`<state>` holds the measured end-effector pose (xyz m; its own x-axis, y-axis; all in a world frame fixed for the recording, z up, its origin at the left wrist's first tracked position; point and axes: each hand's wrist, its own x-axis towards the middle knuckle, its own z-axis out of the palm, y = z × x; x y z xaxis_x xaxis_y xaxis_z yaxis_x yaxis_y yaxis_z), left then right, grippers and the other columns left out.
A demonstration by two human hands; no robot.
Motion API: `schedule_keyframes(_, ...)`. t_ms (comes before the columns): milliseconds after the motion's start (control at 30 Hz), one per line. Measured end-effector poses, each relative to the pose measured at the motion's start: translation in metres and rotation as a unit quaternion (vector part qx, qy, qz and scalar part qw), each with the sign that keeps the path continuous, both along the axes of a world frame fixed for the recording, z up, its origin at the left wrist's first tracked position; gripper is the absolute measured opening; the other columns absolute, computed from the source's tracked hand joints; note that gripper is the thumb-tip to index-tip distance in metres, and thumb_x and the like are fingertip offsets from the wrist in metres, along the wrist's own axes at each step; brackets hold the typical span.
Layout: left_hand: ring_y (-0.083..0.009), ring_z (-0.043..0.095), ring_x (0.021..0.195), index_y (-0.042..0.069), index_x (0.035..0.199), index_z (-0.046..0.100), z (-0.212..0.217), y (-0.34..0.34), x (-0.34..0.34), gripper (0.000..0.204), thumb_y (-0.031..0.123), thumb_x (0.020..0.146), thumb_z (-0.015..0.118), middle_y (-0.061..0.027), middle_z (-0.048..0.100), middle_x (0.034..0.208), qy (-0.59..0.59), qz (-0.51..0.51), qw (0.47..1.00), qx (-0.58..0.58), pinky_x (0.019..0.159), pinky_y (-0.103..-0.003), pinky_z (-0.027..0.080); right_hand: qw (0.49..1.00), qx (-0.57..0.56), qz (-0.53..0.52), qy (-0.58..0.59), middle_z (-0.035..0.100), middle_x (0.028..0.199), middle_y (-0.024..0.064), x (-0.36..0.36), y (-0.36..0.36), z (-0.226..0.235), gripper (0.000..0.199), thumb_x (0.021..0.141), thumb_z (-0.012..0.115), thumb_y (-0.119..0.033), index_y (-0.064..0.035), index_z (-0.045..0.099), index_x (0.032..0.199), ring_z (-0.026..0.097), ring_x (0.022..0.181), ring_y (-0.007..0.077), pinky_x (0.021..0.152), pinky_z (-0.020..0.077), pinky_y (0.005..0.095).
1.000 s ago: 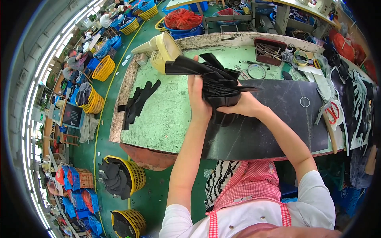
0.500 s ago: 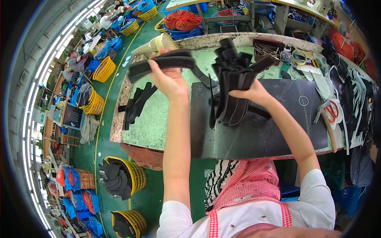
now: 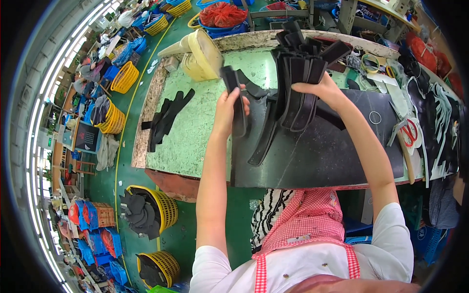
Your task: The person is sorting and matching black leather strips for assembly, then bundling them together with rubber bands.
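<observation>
My left hand (image 3: 233, 105) is closed round a few stacked black strips (image 3: 238, 117), held upright over the left edge of the dark mat. To its right, my right hand (image 3: 320, 90) grips a thick bundle of curved black strips (image 3: 299, 97) that fan out at the top; its fingers are partly hidden behind them. Between the hands, a loose curved strip (image 3: 264, 141) slants down over the dark mat (image 3: 312, 161). Another small pile of black strips (image 3: 168, 117) lies on the green tabletop at the left.
A cream plastic container (image 3: 202, 56) stands at the table's far left. At the right are red-handled scissors (image 3: 409, 133), a tape roll (image 3: 370, 69) and pale strips (image 3: 439, 112). Yellow baskets (image 3: 166, 212) with dark pieces stand on the floor at the left.
My left hand has come down and right, turning its strips from level to upright. The right-hand bundle has moved slightly up and right. The cream container now shows more fully.
</observation>
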<state>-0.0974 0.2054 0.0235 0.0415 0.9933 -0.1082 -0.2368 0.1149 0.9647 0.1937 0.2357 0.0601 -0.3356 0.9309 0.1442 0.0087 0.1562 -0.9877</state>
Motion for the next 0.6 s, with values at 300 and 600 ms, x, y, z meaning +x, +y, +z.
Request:
schedule_keyframes(300,-0.0352,0.069,0.081,-0.005,0.115,0.057,-0.012,-0.066,0.026,0.051,0.022,0.078,0.079,-0.0178,0.070,0.085,0.430,-0.019,0.901,0.059,0.077,-0.042,0.054,0.999,-0.014,-0.035,0.030,0.070,0.111,0.0052,0.004,0.006,-0.010,0.053,0.078,0.087,-0.022,-0.0004,0.065,0.121,0.064,0.103,0.0154,0.094,0.0502,0.0317)
schedule_keyframes(600,-0.0200,0.067,0.079,-0.002,0.118,0.055,-0.011,-0.056,0.054,0.031,0.009,0.090,0.064,-0.0128,0.068,0.105,-0.147,-0.017,0.986,-0.074,0.067,-0.035,0.058,0.956,-0.137,-0.082,0.246,0.069,0.120,0.0098,0.011,-0.011,-0.004,0.049,0.089,0.075,-0.025,-0.0019,0.059,0.130,0.068,0.106,0.0215,0.095,0.0549,0.0375)
